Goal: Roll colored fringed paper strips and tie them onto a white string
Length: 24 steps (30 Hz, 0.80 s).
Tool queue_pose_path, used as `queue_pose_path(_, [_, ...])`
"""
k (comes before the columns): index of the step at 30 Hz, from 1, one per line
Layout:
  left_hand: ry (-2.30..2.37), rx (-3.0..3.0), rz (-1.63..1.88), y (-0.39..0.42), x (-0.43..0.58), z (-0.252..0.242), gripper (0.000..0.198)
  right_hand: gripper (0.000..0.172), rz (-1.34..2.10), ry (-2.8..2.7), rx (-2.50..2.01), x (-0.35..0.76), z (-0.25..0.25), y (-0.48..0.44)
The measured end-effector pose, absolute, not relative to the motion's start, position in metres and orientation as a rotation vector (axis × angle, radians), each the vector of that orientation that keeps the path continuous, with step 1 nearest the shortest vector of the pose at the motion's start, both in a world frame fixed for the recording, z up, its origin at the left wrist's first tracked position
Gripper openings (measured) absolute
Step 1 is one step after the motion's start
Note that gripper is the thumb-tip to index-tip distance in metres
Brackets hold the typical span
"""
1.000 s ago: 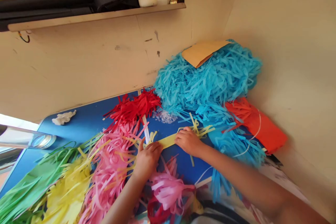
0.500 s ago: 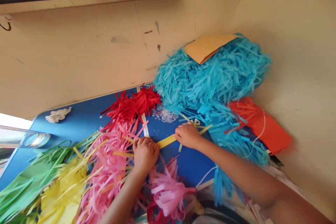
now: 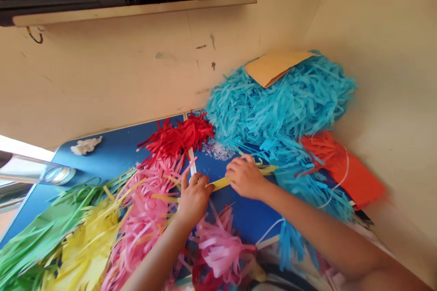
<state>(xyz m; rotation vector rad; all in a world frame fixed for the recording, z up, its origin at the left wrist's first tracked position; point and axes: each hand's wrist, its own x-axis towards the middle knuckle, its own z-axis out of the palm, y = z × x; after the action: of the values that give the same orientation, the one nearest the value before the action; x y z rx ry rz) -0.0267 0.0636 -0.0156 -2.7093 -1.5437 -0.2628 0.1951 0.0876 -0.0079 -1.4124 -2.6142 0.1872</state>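
A yellow tissue-paper strip (image 3: 221,184) stretches low over the blue tabletop between my hands, its fringed ends showing past the right one. My left hand (image 3: 195,196) pinches its left end, with some fingers slightly raised. Curled around the strip's right part is my right hand (image 3: 246,177); its fingertips are partly hidden. Pink fringed paper (image 3: 146,211) lies just left of my left hand. Below both hands sits a gathered pink tassel (image 3: 221,248). A small heap of clear bits (image 3: 218,150) lies beyond my right hand.
Blue shredded paper (image 3: 273,109) is piled at the back right under a tan envelope (image 3: 276,66). Orange (image 3: 358,177), red (image 3: 180,134), yellow (image 3: 88,241) and green (image 3: 44,236) fringes surround the work spot. A clear glass (image 3: 51,170) lies at left. A shelf (image 3: 143,12) overhangs the wall.
The view has shifted, so things sit a little further right and lower. My left fingers have lifted and spread slightly, and my hands are a little closer along the yellow strip.
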Motion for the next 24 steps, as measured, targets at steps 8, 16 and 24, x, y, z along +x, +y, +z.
queue_pose_path(8, [-1.412, -2.784, -0.244, 0.060, -0.022, -0.010, 0.019, 0.025, 0.063, -2.869, -1.066, 0.188, -0.027, 0.091])
queue_pose_path(16, [-1.451, -2.707, -0.326, 0.062, -0.019, -0.015, 0.025, 0.017, 0.040, -2.772, -1.171, 0.187, -0.014, 0.096])
queue_pose_path(24, [-1.507, -2.708, -0.406, 0.058, -0.035, -0.022, 0.027, 0.021, 0.174, -2.690, -1.208, 0.196, -0.034, 0.092])
